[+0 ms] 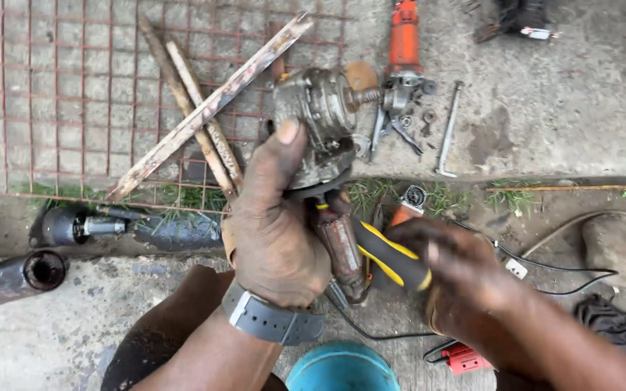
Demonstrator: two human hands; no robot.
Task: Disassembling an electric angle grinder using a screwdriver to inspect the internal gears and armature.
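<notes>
Your right hand (458, 271), blurred, seems to grip a yellow-and-black screwdriver handle (393, 259). Your left hand (277, 224) grasps a greasy motor housing (316, 119) with its rusty armature (342, 246) hanging below. Beyond, on the concrete floor (581, 94), lies an orange angle grinder (403, 51).

Far left: rusty wire mesh (59, 87) on concrete, with three rusted metal bars (197, 116) crossing it. Far centre: orange angle grinder (403, 51) beside loose nuts (429, 116) and a bent steel rod (448, 130). Near left: two dark metal cylinders (16, 275). Near centre: blue round container (342, 368). Near right: black cable (566, 271), dark rag (621, 326).
</notes>
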